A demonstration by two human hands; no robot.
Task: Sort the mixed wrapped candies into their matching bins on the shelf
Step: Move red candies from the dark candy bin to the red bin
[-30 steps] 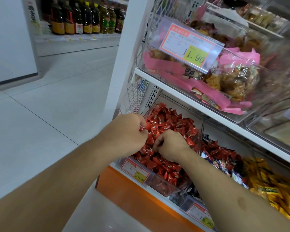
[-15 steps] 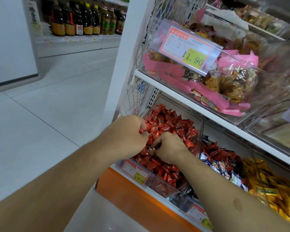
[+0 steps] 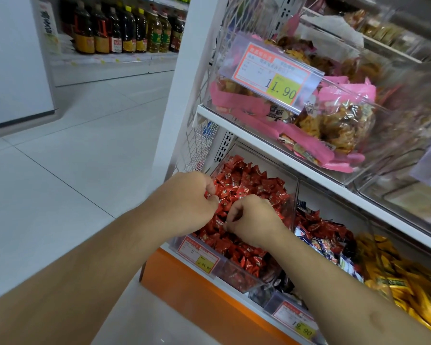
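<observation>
At the near-left clear bin [image 3: 292, 195] on the bottom shelf, both hands are digging into red wrapped candies [image 3: 246, 185]. The left hand [image 3: 187, 197] is pinching one wrapper; the right hand [image 3: 253, 220] is curled, its contents hidden. Light, crinkly, probably slippery, each is best taken mid-body. The pile points every way.

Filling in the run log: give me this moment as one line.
stage: picking in red candy bin | left hand: holds red candies | right hand: pinching among them | neighbour bin: mixed wrappers
</observation>
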